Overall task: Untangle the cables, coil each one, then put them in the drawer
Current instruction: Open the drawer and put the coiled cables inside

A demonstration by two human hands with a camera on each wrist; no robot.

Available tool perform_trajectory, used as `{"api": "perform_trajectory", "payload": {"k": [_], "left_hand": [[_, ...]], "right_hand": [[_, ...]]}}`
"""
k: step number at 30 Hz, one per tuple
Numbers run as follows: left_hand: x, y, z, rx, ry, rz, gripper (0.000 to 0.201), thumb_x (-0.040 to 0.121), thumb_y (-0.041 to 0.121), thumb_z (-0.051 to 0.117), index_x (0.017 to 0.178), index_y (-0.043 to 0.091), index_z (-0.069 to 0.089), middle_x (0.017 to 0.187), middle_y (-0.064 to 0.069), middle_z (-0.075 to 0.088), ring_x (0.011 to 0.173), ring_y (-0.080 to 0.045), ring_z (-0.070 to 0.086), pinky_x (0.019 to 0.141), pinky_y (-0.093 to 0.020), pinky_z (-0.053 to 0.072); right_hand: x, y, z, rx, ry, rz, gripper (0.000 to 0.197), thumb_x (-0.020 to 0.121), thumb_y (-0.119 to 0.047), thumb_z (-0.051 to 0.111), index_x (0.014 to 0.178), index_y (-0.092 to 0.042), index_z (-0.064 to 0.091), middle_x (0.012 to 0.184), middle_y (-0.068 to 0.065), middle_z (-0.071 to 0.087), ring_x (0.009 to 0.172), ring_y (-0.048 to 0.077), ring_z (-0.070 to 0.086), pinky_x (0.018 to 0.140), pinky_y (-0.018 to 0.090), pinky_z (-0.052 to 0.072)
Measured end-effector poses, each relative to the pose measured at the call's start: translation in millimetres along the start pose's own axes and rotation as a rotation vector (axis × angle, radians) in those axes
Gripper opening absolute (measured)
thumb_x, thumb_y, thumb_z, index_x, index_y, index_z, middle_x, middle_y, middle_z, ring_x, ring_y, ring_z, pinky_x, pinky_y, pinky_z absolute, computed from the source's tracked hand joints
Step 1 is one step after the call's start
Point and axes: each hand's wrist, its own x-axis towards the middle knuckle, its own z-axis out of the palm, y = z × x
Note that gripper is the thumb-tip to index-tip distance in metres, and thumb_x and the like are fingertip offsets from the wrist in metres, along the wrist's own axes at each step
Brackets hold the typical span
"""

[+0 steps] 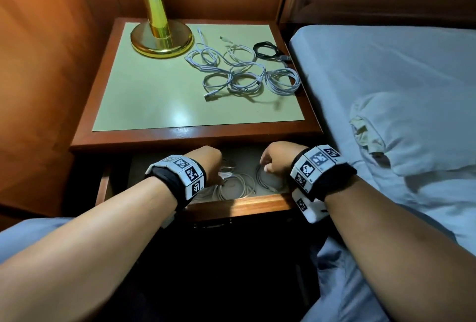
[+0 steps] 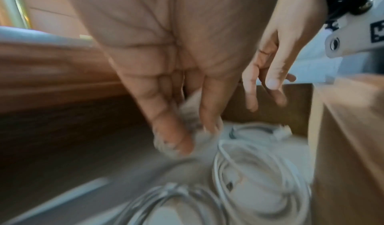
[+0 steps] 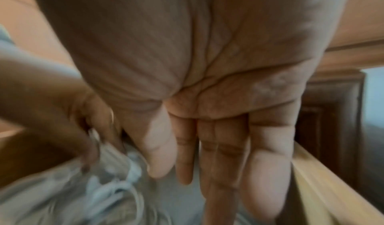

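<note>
The drawer [image 1: 239, 205] of the nightstand stands open, and both my hands are inside it. My left hand [image 1: 206, 164] [image 2: 187, 134] pinches a blurred white cable coil [image 2: 191, 113] between thumb and fingers, just above the drawer floor. Two more white coils [image 1: 237, 187] [image 2: 259, 171] lie on the floor beside it. My right hand [image 1: 275, 159] [image 3: 207, 171] hovers over the right-hand coil [image 1: 268, 180] with straight fingers, holding nothing. On the tabletop lie several white cables [image 1: 231, 74], looped and overlapping, and a black coil [image 1: 265, 51].
A brass lamp [image 1: 161, 38] stands at the back left of the green tabletop [image 1: 154, 94]. A bed with blue sheets [image 1: 386, 76] and a pillow [image 1: 412, 128] runs along the right. Wood panelling closes off the left and back.
</note>
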Motion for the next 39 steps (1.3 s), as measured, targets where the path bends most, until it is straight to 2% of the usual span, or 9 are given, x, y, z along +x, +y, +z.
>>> {"api": "perform_trajectory", "payload": {"k": [5,8,11,16,19,22,27,32,39], "left_hand": [[-7.1,-6.5,-17.5,0.011,-0.068,0.029,0.031,0.091,0.039,0.067,0.102,0.01,0.072,0.096,-0.008,0.071,0.087,-0.027,0.067,0.076,-0.031,0.054],[-15.6,-17.6,-47.0,-0.241,0.177,0.041,0.023,0.091,0.039,0.067,0.085,0.018,0.072,0.081,-0.001,0.069,0.079,-0.022,0.066,0.069,-0.03,0.052],[-7.0,-33.3,-75.5,-0.368,0.534,0.056,0.017,0.091,0.035,0.067,0.098,0.02,0.072,0.097,-0.001,0.069,0.092,-0.024,0.064,0.079,-0.031,0.049],[36.3,-49.6,-108.5,-0.203,0.582,-0.03,0.079,0.087,0.038,0.073,0.151,0.016,0.03,0.157,-0.009,0.028,0.128,-0.035,0.05,0.104,-0.045,0.045],[62.6,-52.8,-123.6,-0.001,0.538,-0.039,0.115,0.078,0.049,0.079,0.158,0.02,0.001,0.167,-0.006,-0.004,0.142,-0.042,0.028,0.111,-0.053,0.039],[85.3,-53.8,-134.9,0.134,0.497,-0.007,0.134,0.07,0.059,0.081,0.157,0.022,-0.013,0.167,-0.004,-0.004,0.143,-0.041,0.023,0.11,-0.055,0.04],[91.3,-58.8,-144.2,0.153,0.383,-0.054,0.062,0.08,0.042,0.076,0.129,0.011,0.053,0.118,-0.012,0.061,0.114,-0.036,0.051,0.088,-0.049,0.054],[74.6,-74.5,-113.9,0.066,0.457,0.013,0.028,0.093,0.033,0.063,0.111,0.013,0.068,0.106,-0.011,0.064,0.095,-0.035,0.062,0.079,-0.044,0.056],[37.5,-95.3,-68.2,-0.172,0.653,0.168,0.012,0.082,0.018,0.076,0.092,0.012,0.078,0.094,-0.008,0.07,0.081,-0.032,0.068,0.076,-0.041,0.058]], "right_hand": [[-29.2,10.5,-43.3,0.221,0.289,-0.024,0.017,0.095,-0.023,0.06,0.106,-0.023,0.073,0.104,-0.005,0.07,0.081,0.01,0.062,0.08,0.024,0.048],[-24.5,26.0,-65.0,0.327,0.473,0.042,0.012,0.092,-0.027,0.062,0.1,-0.023,0.069,0.1,-0.001,0.072,0.081,0.016,0.066,0.085,0.032,0.054],[-3.4,33.4,-78.3,0.432,0.585,0.116,0.018,0.089,-0.031,0.06,0.107,-0.028,0.061,0.108,0.003,0.07,0.09,0.023,0.069,0.087,0.04,0.056],[35.1,16.9,-87.9,0.644,0.659,0.111,0.061,0.09,-0.052,0.058,0.14,-0.018,0.048,0.136,0.005,0.057,0.11,0.028,0.065,0.1,0.044,0.05],[50.8,9.6,-94.5,0.655,0.701,0.116,0.063,0.089,-0.053,0.057,0.14,-0.016,0.05,0.137,0.007,0.057,0.119,0.027,0.059,0.103,0.041,0.046],[58.1,11.4,-103.2,0.625,0.733,0.15,0.052,0.09,-0.046,0.059,0.132,-0.016,0.057,0.132,0.007,0.06,0.119,0.025,0.057,0.098,0.033,0.045],[63.0,7.3,-101.3,0.715,0.704,0.102,0.056,0.089,-0.047,0.061,0.133,-0.012,0.057,0.125,0.007,0.066,0.104,0.028,0.067,0.096,0.041,0.052],[56.3,-13.0,-95.1,0.721,0.763,-0.027,0.041,0.091,-0.025,0.063,0.13,-0.014,0.061,0.098,-0.003,0.068,0.098,0.019,0.066,0.09,0.03,0.052],[40.1,-50.4,-86.2,0.505,0.728,-0.271,0.026,0.091,-0.021,0.061,0.115,-0.021,0.07,0.105,-0.003,0.071,0.095,0.012,0.063,0.088,0.024,0.049]]}}
